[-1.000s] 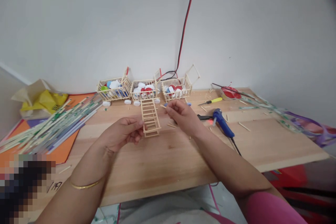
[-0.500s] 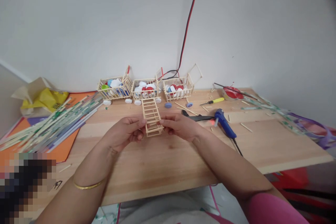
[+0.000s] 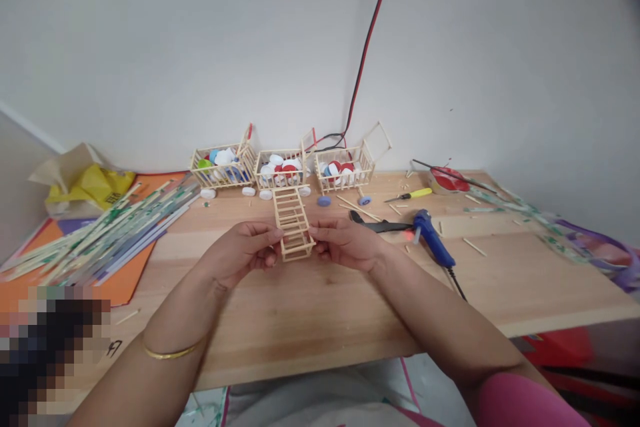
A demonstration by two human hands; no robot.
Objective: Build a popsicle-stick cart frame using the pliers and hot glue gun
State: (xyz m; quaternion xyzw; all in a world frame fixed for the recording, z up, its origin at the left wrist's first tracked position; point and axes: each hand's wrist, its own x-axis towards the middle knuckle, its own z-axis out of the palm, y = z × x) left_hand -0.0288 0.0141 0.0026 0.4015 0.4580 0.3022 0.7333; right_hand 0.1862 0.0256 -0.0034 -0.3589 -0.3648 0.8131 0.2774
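Observation:
Between my two hands is a small frame of thin wooden sticks [image 3: 291, 217], with rungs like a ladder and a boxed near end. My left hand [image 3: 249, 248] pinches its left side between thumb and fingers. On the opposite side, my right hand [image 3: 347, 244] grips the frame the same way. Just behind it stand three miniature stick carts: a left cart [image 3: 220, 180], a middle cart [image 3: 280, 181] and a right cart [image 3: 345, 183]. Each has bottle-cap wheels and a load of coloured bottle caps.
A blue glue gun [image 3: 434, 243] with a cord lies at right, near a yellow-handled tool [image 3: 417, 193] and a red-and-white bowl [image 3: 449, 180]. Bundled sticks [image 3: 107, 230] cover an orange sheet [image 3: 143, 263] at left, beside a yellow bag [image 3: 100, 188]. Loose sticks lie about the wooden table [image 3: 310, 320].
The whole view has shifted slightly, so everything appears a little further right. Both hands keep the same hold on the stick frame.

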